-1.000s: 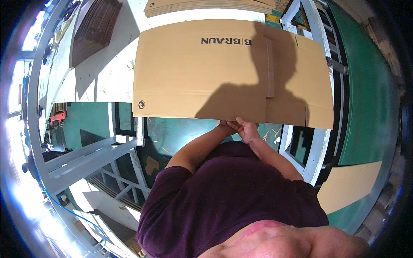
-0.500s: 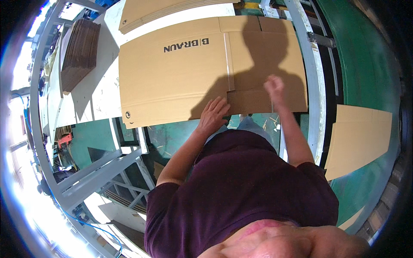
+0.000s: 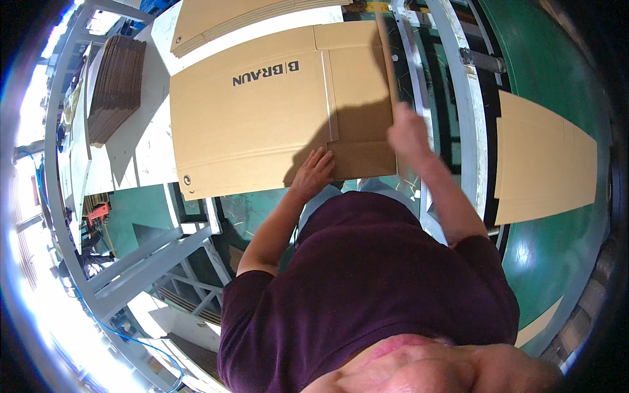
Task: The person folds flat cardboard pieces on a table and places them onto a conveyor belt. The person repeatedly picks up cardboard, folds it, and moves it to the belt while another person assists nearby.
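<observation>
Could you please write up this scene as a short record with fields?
Left hand: resting, fingers extended, on the near part of the cardboard sheet
Right hand: motion-blurred, at the sheet's right end; whether it grips is unclear
Sheet: brown, dark print facing up, partly over the white table; the person's shadow falls on it
Beyond the sheet: flat cardboard stack
Far left: dark brown cardboard stack
Right side: separate cardboard piece on a green surface
</observation>
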`<action>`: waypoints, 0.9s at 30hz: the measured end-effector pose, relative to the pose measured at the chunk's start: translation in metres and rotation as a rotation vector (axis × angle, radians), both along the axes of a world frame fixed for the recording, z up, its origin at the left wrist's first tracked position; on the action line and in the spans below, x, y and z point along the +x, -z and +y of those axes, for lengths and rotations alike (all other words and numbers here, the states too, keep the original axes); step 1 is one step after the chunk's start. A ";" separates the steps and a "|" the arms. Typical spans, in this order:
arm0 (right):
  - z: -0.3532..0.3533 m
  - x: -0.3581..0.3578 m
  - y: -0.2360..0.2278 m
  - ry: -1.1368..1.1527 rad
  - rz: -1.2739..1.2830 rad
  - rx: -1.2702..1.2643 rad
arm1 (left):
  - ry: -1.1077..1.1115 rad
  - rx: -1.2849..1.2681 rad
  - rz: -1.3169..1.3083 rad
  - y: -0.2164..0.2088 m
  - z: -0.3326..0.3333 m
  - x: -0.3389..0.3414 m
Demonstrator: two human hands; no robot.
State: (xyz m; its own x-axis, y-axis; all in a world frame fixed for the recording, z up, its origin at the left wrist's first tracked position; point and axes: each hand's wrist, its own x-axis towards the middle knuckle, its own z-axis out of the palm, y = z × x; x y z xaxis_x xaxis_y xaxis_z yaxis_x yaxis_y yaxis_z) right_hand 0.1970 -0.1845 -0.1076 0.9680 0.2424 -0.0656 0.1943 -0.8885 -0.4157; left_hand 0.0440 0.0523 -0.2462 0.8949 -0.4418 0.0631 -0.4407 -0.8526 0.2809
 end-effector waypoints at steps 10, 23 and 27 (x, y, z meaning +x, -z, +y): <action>0.136 -0.040 0.126 -0.345 -0.033 -0.358 | -0.140 -0.288 -0.011 -0.003 0.002 0.006; 0.106 -0.027 0.123 0.027 -0.214 0.078 | 0.303 -0.051 -0.086 -0.007 0.018 0.039; 0.090 0.004 0.106 0.158 -0.425 -0.140 | 0.391 -0.067 -0.061 -0.009 0.020 0.047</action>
